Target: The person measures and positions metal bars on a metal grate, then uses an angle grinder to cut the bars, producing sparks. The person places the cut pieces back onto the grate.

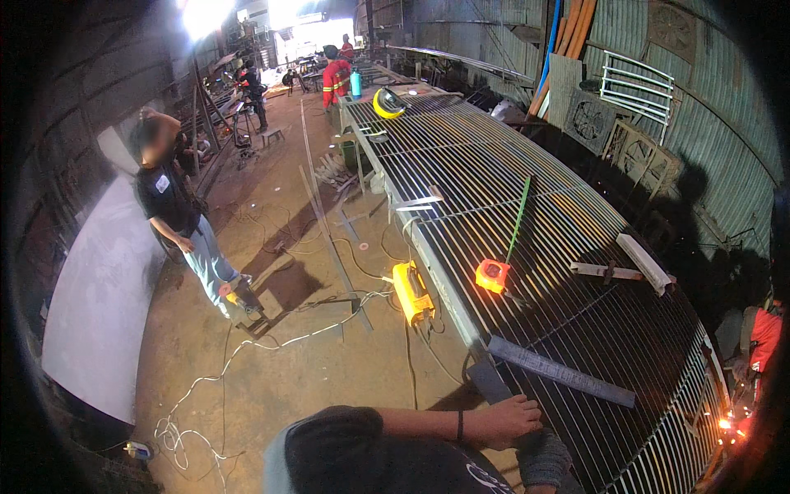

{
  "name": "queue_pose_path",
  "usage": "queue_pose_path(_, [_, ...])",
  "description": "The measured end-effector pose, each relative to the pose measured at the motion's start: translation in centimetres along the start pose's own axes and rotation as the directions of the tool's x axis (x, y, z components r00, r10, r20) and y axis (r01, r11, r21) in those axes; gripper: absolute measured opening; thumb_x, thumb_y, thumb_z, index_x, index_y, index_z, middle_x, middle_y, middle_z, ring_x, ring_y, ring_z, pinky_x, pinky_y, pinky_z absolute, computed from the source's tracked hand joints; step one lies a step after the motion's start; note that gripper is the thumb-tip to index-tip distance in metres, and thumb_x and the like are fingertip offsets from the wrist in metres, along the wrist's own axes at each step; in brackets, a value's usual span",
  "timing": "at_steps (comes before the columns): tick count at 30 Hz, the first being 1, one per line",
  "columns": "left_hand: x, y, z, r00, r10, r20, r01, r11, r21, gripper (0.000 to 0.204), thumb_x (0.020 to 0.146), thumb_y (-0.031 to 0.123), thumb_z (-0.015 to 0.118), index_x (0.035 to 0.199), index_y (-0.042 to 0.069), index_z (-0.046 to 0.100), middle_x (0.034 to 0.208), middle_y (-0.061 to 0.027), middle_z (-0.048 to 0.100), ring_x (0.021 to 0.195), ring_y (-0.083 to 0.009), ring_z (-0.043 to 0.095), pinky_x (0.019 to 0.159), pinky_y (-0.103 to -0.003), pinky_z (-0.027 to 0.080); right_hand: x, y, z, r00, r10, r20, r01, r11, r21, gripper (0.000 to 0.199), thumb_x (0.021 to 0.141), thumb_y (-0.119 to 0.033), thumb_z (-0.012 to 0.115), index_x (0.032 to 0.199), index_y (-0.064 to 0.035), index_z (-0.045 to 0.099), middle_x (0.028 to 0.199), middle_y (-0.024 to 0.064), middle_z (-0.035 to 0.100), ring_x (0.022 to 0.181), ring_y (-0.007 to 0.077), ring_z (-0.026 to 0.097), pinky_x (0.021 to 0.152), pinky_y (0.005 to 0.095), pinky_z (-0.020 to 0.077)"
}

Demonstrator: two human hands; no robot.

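My left hand (508,421), bare with a dark band at the wrist, is closed near the front left edge of a large metal grille (576,230) of parallel bars. What its fingers hold, if anything, is hidden. Just below it, touching or nearly touching, is my right hand (544,457) in a grey knit glove; its fingers cannot be made out. A dark flat metal piece (489,382) reaches up to my left hand. Across the near bars lies a grey metal strip (561,370). Farther off, an orange tape measure (492,276) sits with its green blade (520,218) extended.
A yellow power unit (413,294) hangs beside the grille, with cables on the floor. Sparks (726,425) fly at the right near a red-sleeved person (765,339). Another person (174,189) stands left. A yellow face-shield helmet (388,104) and angled metal pieces (646,263) lie on the grille.
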State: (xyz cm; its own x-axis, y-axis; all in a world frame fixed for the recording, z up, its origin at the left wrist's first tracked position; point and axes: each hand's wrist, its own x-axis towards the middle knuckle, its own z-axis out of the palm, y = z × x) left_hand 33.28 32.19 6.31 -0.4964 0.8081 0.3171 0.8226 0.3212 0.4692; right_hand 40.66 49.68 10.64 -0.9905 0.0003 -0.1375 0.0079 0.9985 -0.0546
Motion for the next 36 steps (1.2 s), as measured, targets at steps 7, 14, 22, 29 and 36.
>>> queue_pose_path(7, [-0.1, -0.4, 0.6, 1.000, -0.003, -0.030, 0.003, 1.000, -0.013, 0.057, 0.074, 0.018, 0.077, 0.126, 0.000, 0.064, 0.113, -0.0141, 0.058, 0.114, -0.0310, 0.054, 0.101, -0.045, 0.042, 0.5, 0.4, 0.0, 0.992, -0.005, 0.126, 0.003, 1.000, 0.015, 0.037, 0.096, -0.047, 0.058, 0.107, -0.0136, 0.072, 0.114, 0.0215, 0.071, 0.110, 0.0331, 0.068, 0.088, 0.0525, 0.0545])
queue_pose_path(14, [-0.3, -0.4, 1.5, 0.996, 0.030, -0.080, -0.029, 1.000, 0.010, 0.054, 0.073, 0.022, 0.078, 0.122, 0.002, 0.064, 0.113, -0.0133, 0.058, 0.112, -0.0303, 0.056, 0.096, -0.045, 0.044, 0.1, 1.0, 0.4, 0.987, 0.010, 0.158, -0.013, 1.000, 0.020, 0.037, 0.095, -0.045, 0.059, 0.106, -0.0132, 0.073, 0.112, 0.0211, 0.072, 0.108, 0.0337, 0.069, 0.087, 0.0526, 0.0547])
queue_pose_path(22, [-1.3, -0.6, 1.0, 0.998, 0.035, -0.059, -0.036, 0.999, -0.023, 0.053, 0.071, 0.019, 0.077, 0.120, 0.002, 0.065, 0.115, -0.0146, 0.060, 0.115, -0.0319, 0.056, 0.097, -0.045, 0.045, -0.6, -0.5, 0.8, 0.997, 0.028, 0.076, -0.031, 0.999, 0.036, 0.031, 0.090, -0.039, 0.067, 0.098, -0.0112, 0.076, 0.096, 0.0173, 0.075, 0.092, 0.0363, 0.073, 0.080, 0.0522, 0.0568])
queue_pose_path(29, [1.2, 0.2, -2.0, 0.991, 0.111, -0.070, -0.114, 0.993, -0.036, 0.049, 0.070, 0.013, 0.077, 0.118, 0.008, 0.070, 0.108, -0.0108, 0.067, 0.108, -0.0355, 0.062, 0.094, -0.049, 0.049, -1.5, 0.5, 3.0, 0.970, 0.141, -0.196, -0.078, 0.951, 0.300, 0.018, 0.086, -0.022, 0.069, 0.099, -0.0131, 0.077, 0.095, 0.0174, 0.077, 0.089, 0.0413, 0.073, 0.078, 0.0527, 0.0563])
queue_pose_path(36, [4.0, 1.8, -1.3, 0.959, 0.284, -0.001, -0.284, 0.959, 0.000, 0.061, 0.060, 0.006, 0.079, 0.120, 0.007, 0.071, 0.107, -0.0117, 0.064, 0.108, -0.0357, 0.059, 0.095, -0.049, 0.048, -3.9, 1.7, 3.1, 0.867, 0.269, -0.419, -0.199, 0.959, 0.204, 0.019, 0.090, -0.020, 0.062, 0.103, -0.0126, 0.074, 0.094, 0.0143, 0.076, 0.088, 0.0357, 0.075, 0.077, 0.0508, 0.0588])
